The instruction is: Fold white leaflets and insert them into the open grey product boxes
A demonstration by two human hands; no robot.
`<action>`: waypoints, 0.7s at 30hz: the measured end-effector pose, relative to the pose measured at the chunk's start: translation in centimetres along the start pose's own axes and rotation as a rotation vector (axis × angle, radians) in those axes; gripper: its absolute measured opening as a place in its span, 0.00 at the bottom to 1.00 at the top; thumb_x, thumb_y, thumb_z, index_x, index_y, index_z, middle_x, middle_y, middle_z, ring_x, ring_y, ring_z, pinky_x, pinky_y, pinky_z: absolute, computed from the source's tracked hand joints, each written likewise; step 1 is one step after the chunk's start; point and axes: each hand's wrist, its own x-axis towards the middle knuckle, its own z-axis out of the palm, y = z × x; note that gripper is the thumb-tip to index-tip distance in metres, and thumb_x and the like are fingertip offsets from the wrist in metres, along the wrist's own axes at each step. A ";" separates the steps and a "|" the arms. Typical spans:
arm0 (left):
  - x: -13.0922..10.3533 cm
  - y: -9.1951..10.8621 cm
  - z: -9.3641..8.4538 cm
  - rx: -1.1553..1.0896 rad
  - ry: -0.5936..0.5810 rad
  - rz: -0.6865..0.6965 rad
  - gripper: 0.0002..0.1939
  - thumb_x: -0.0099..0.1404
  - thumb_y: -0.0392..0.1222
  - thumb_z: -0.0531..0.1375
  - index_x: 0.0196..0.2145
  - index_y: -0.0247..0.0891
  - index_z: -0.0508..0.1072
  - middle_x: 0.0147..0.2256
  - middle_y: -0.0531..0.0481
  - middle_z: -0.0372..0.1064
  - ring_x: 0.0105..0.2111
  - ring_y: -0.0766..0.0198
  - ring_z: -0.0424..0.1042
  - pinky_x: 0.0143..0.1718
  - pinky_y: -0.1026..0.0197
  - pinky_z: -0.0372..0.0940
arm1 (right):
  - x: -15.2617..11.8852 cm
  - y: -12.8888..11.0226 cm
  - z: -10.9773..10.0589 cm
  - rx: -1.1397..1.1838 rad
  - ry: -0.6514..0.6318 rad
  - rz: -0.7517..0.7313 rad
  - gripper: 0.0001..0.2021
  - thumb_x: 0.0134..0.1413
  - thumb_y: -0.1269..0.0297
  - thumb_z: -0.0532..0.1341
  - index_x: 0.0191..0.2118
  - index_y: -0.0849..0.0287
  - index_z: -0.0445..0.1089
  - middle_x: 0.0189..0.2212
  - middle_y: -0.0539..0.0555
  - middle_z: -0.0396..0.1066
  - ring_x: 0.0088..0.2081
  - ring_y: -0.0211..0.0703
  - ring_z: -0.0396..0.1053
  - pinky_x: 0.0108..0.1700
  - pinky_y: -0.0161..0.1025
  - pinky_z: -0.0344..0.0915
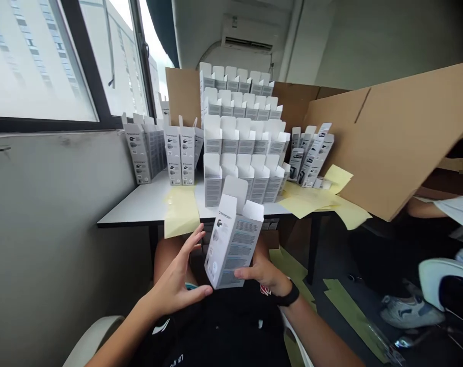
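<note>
A white printed carton (239,244) with its top flaps raised is tilted over my lap, in front of the table edge. My right hand (264,275) grips its lower right side, the thumb lying across the printed panel. To the left of the carton, my left hand (181,275) is spread, fingers up and thumb pointing at the carton's bottom corner; it holds nothing. Just beyond, rows of similar open-topped cartons (213,188) are stacked in tiers on the white table (132,206). What the held carton contains is hidden.
More cartons stand at the left (139,153) and lean at the right (315,155). Yellow sheets (181,211) hang over the table edge. A large cardboard panel (399,132) borders the right side. Another person's sleeve (460,209) shows at far right. A wall and window (36,66) are left.
</note>
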 end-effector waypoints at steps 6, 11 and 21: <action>-1.3 -7.8 1.4 0.121 -0.074 -0.279 0.30 0.71 0.49 0.58 0.67 0.46 0.56 0.70 0.39 0.49 0.69 0.46 0.53 0.68 0.40 0.56 | -3.7 -1.2 -10.3 -0.320 0.520 -0.036 0.39 0.43 0.53 0.75 0.61 0.52 0.63 0.57 0.61 0.72 0.58 0.59 0.71 0.63 0.61 0.64; -5.1 -16.6 3.4 0.408 -0.154 -0.499 0.27 0.65 0.53 0.59 0.58 0.39 0.70 0.65 0.37 0.59 0.66 0.42 0.59 0.65 0.37 0.59 | -4.6 -3.8 -19.1 -0.420 0.780 -0.078 0.41 0.40 0.56 0.75 0.61 0.53 0.62 0.60 0.62 0.68 0.62 0.59 0.66 0.68 0.60 0.57; -8.3 -19.6 4.6 0.790 -0.178 -0.448 0.21 0.67 0.47 0.55 0.54 0.40 0.76 0.66 0.37 0.57 0.67 0.41 0.57 0.64 0.39 0.58 | 3.5 -3.9 -31.8 -0.400 0.936 -0.081 0.33 0.47 0.71 0.70 0.59 0.57 0.62 0.58 0.60 0.69 0.56 0.52 0.71 0.59 0.55 0.69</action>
